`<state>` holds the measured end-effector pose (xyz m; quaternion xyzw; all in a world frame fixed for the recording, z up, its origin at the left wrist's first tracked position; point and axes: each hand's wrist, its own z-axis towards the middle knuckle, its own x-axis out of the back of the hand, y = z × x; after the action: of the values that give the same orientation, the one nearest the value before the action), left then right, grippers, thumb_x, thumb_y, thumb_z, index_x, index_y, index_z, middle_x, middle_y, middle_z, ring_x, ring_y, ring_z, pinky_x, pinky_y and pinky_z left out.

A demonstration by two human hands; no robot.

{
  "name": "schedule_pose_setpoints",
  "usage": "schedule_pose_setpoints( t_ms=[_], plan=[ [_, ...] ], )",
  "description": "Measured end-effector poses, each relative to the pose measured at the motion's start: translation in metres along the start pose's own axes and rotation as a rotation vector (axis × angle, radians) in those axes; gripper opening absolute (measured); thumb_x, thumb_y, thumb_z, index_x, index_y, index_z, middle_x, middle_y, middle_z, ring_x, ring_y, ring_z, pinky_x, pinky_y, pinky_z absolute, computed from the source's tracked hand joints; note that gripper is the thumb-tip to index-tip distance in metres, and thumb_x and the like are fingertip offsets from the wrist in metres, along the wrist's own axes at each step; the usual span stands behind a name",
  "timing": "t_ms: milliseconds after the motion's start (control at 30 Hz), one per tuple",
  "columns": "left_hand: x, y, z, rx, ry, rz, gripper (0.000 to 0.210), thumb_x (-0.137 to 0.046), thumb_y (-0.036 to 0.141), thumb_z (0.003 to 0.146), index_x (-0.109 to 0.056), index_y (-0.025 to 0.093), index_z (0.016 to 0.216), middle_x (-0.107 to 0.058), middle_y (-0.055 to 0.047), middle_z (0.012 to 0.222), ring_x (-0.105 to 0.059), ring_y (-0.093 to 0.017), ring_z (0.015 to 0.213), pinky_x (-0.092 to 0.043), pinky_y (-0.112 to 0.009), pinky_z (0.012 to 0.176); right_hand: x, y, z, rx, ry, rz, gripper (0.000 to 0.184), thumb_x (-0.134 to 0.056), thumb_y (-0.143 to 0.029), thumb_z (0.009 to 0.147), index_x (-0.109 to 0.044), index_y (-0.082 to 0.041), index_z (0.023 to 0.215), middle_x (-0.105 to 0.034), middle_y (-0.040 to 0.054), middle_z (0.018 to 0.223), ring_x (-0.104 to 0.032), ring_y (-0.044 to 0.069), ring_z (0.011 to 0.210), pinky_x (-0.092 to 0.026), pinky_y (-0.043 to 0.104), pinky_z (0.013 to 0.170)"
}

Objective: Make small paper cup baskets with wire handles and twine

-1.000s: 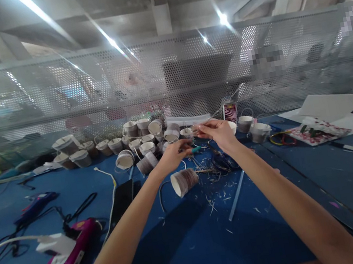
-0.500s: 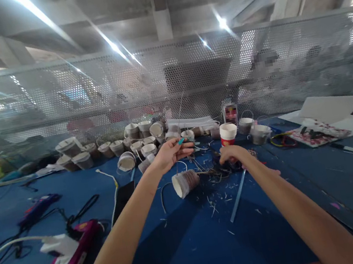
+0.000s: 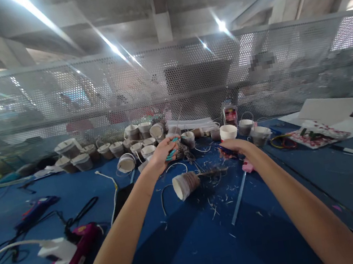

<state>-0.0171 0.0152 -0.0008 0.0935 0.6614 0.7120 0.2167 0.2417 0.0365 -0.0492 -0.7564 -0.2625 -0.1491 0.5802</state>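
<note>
Cup (image 3: 189,185) tipped on table (image 3: 183,249)
Twine (image 3: 184,149) is pinched by the left hand (image 3: 163,152), a dark tool (image 3: 228,150) gripped by the right hand (image 3: 238,145).

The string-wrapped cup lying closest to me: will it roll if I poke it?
The string-wrapped cup would probably roll, being round and on its side. Its open mouth looks hollow, so it's likely light. The loose strands by its base might catch it.
</note>
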Motion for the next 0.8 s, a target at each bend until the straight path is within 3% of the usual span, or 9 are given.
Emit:
schedule_pose_setpoints(
  t_ms=[200,333,400,533,700,800],
  plan=[
    [0.016,-0.004,0.006,-0.058,0.055,0.169,0.025,-0.044,0.035,0.083,-0.055,0.012,0.086,-0.035,0.006,0.052,-0.027,-0.003,0.038,-0.022,-0.014,0.035,0.000,-0.021,-0.015,0.120,-0.075,0.286,0.016,-0.054,-0.025,0.073,-0.048,-0.017,0.061,-0.049,-0.0025,0.046,-0.046,0.007,0.042,-0.041,0.018,0.044],
    [0.020,-0.005,0.010,-0.202,0.104,0.373,0.027,-0.045,0.036,0.081,-0.056,0.012,0.075,-0.036,0.006,0.046,-0.030,-0.005,0.040,-0.027,-0.017,0.041,-0.010,-0.023,-0.014,0.399,-0.227,0.710,0.027,-0.061,-0.041,0.069,-0.049,-0.018,0.067,-0.046,-0.0054,0.050,-0.035,0.005,0.038,-0.031,0.015,0.035],
    [0.022,-0.004,0.010,-0.267,0.103,0.446,0.026,-0.046,0.034,0.081,-0.057,0.012,0.076,-0.038,0.006,0.045,-0.032,-0.005,0.040,-0.027,-0.018,0.043,-0.015,-0.019,-0.009,0.533,-0.310,0.844,0.034,-0.067,-0.047,0.061,-0.049,-0.018,0.067,-0.046,-0.0056,0.054,-0.037,0.004,0.041,-0.033,0.015,0.037],
    [0.023,0.001,0.010,-0.325,0.152,0.498,0.025,-0.044,0.030,0.080,-0.057,0.012,0.089,-0.038,0.007,0.045,-0.032,-0.006,0.041,-0.025,-0.019,0.044,-0.024,-0.012,-0.003,0.668,-0.316,0.798,0.044,-0.068,-0.057,0.054,-0.052,-0.019,0.070,-0.054,-0.0009,0.065,-0.052,0.011,0.057,-0.046,0.023,0.052],
    [0.023,0.009,0.007,-0.338,0.199,0.580,0.027,-0.042,0.026,0.079,-0.059,0.010,0.092,-0.036,0.007,0.043,-0.030,-0.006,0.041,-0.023,-0.020,0.045,-0.031,-0.015,-0.003,0.647,-0.170,0.660,0.045,-0.046,-0.061,0.074,-0.056,-0.018,0.082,-0.058,0.0042,0.072,-0.056,0.015,0.067,-0.048,0.028,0.056],
    [0.023,0.012,0.005,-0.325,0.175,0.642,0.029,-0.041,0.027,0.080,-0.060,0.010,0.093,-0.035,0.007,0.042,-0.028,-0.006,0.040,-0.022,-0.020,0.045,-0.031,-0.020,-0.007,0.679,-0.132,0.555,0.046,-0.045,-0.060,0.075,-0.057,-0.018,0.086,-0.058,0.0035,0.070,-0.054,0.014,0.062,-0.045,0.026,0.051]
  ],
)
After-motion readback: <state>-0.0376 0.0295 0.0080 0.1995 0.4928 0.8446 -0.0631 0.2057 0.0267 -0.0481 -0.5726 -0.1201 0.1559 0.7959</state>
